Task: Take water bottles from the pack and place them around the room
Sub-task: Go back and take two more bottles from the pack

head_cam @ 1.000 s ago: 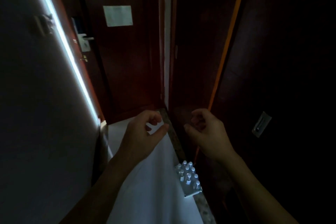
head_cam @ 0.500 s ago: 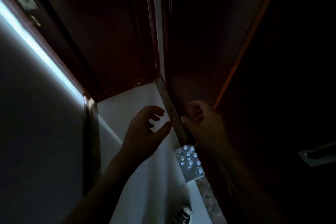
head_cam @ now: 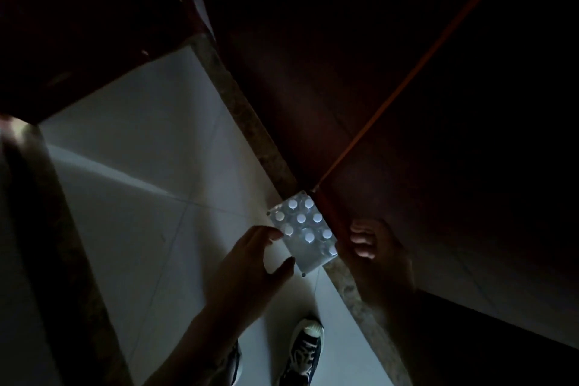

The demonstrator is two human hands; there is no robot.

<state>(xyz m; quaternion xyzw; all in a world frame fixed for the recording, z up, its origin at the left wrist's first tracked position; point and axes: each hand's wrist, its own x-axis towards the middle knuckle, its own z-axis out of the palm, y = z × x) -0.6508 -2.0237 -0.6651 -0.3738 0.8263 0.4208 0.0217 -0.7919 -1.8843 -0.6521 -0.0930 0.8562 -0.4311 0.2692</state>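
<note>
A shrink-wrapped pack of water bottles stands on the white tiled floor against a dark wooden wall, seen from above with several white caps showing. My left hand hovers at the pack's left edge, fingers spread and curled, fingertips close to the nearest caps and holding nothing. My right hand is at the pack's right side in deep shadow, fingers curled and apart, with nothing in it. Whether either hand touches the plastic wrap cannot be told in the dim light.
A speckled stone skirting runs along the dark wooden wall on the right. A dark door closes the far end of the narrow corridor. My dark sneaker stands on the white floor just below the pack.
The view has tilted down from the door to the floor. Both hands have dropped lower and now flank the bottle pack, which appears much closer.
</note>
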